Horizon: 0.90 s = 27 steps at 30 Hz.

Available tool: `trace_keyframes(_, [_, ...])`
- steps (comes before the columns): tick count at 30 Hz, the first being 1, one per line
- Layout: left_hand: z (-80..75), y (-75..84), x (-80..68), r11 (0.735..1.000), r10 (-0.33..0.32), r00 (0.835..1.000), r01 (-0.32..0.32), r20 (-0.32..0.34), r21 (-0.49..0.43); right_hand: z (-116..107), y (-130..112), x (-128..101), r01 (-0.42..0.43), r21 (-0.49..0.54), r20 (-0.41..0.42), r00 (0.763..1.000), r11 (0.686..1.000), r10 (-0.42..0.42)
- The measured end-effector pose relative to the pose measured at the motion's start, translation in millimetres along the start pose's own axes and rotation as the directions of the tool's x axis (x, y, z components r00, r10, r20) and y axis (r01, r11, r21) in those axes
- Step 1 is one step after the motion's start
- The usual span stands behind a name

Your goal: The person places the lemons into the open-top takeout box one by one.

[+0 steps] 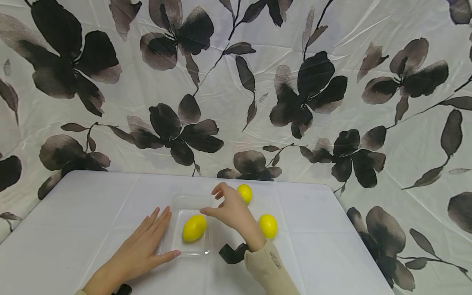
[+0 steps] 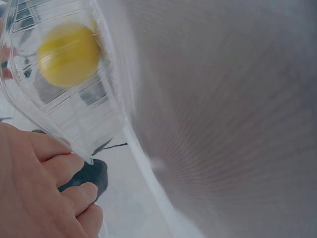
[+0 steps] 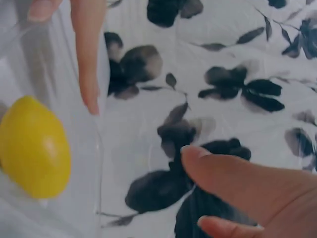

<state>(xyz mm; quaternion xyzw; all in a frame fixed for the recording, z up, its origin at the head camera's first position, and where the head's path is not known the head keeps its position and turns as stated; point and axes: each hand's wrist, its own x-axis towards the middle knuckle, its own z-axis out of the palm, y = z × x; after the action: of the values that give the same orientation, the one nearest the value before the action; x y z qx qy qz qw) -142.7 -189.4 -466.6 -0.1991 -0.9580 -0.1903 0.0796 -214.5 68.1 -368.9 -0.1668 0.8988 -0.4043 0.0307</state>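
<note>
The left hand (image 1: 141, 246), thumb spread wide from extended fingers, lies against the left edge of a clear, rectangular plastic tray (image 1: 200, 248). The right hand (image 1: 234, 209), thumb and fingers parted, hovers by the tray's right edge. Between the hands, 1 yellow, oval lemon (image 1: 194, 228) lies inside. A 2nd lemon (image 1: 246, 194) sits just beyond the right hand, a 3rd lemon (image 1: 268, 226) beside its wrist; the flat white table (image 1: 317, 246) extends rightward past them.

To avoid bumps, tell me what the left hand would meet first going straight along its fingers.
Likely the clear container, close beside the left hand and perhaps already touching it; depth is unclear.
</note>
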Motion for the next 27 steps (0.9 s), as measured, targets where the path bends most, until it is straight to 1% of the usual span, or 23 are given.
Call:
trace_keyframes(3, [0.2, 0.2, -0.9, 1.0, 0.012, 1.0, -0.012, -0.015, 0.002, -10, 15, -5, 0.043, 0.062, -0.053, 0.998, 0.997, -0.04])
trace_keyframes(6, [0.9, -0.3, -1.6, 1.0, 0.024, 0.999, -0.024, -0.025, 0.008, -19, 31, -9, 0.092, 0.121, -0.112, 0.991, 0.988, -0.078])
trace_keyframes(9, [1.7, -1.2, -1.5, 0.999, 0.029, 0.999, -0.029, -0.029, 0.013, -27, 50, -12, 0.166, 0.187, -0.173, 0.976, 0.968, -0.134])
trace_keyframes(12, [2.4, -1.5, -1.3, 1.0, 0.026, 0.999, -0.026, -0.027, 0.011, -35, 69, -15, 0.222, 0.24, -0.221, 0.96, 0.945, -0.17])
trace_keyframes(14, [2.2, -1.5, -1.1, 1.0, 0.024, 0.999, -0.023, -0.024, 0.01, -40, 81, -18, 0.234, 0.264, -0.24, 0.956, 0.936, -0.171])
trace_keyframes(19, [1.2, -0.6, -1.1, 1.0, 0.019, 1.0, -0.019, -0.021, 0.009, -48, 114, -24, 0.214, 0.3, -0.216, 0.964, 0.93, -0.153])
trace_keyframes(20, [1.2, -0.5, -1.1, 1.0, 0.019, 1.0, -0.019, -0.021, 0.011, -50, 117, -26, 0.213, 0.306, -0.203, 0.967, 0.928, -0.154])
trace_keyframes(24, [1.5, -0.7, -1.0, 1.0, 0.018, 1.0, -0.018, -0.019, 0.017, -54, 146, -33, 0.189, 0.345, -0.158, 0.977, 0.919, -0.142])
trace_keyframes(26, [1.9, -1.0, -1.1, 1.0, 0.018, 1.0, -0.018, -0.019, 0.016, -56, 159, -37, 0.163, 0.378, -0.124, 0.984, 0.911, -0.124])
trace_keyframes(27, [2.1, -1.1, -1.2, 1.0, 0.018, 1.0, -0.018, -0.02, 0.014, -55, 169, -38, 0.144, 0.395, -0.104, 0.988, 0.907, -0.112])
